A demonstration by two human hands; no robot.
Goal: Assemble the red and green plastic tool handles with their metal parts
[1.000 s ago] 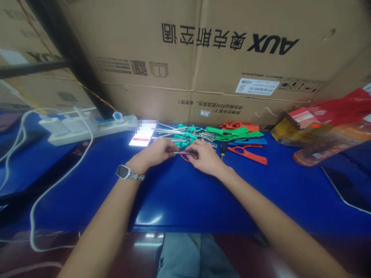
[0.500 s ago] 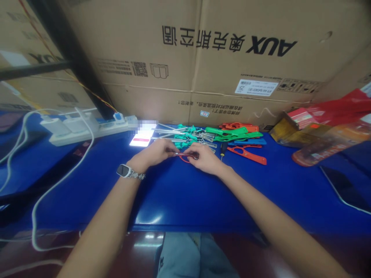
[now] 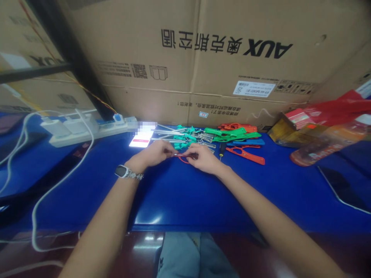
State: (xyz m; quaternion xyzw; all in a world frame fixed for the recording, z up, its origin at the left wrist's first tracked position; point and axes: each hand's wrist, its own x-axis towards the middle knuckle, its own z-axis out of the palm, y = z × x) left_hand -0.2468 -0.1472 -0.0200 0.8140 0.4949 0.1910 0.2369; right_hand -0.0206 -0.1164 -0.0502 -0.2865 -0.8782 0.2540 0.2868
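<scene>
Both hands meet over the blue table (image 3: 185,193) on a small red plastic tool (image 3: 182,157) with a thin metal rod. My left hand (image 3: 155,153), a watch on its wrist, pinches the left end of it. My right hand (image 3: 203,158) is closed on the right part, fingers curled over it. Just behind the hands lies a heap of green plastic tools (image 3: 228,134) and metal rods (image 3: 166,133). Red tools (image 3: 246,154) and a blue one (image 3: 246,142) lie to the right, with a small black screwdriver (image 3: 222,150) beside them.
A lit phone (image 3: 141,138) lies behind my left hand. A white power strip (image 3: 84,127) with chargers and white cables runs along the left. Large cardboard boxes (image 3: 203,58) wall off the back. Red and orange packaging (image 3: 327,127) sits at the right, a dark tablet (image 3: 344,189) near the right edge.
The hands stay together on the red tool, with only slight finger shifts. The view has drifted a little.
</scene>
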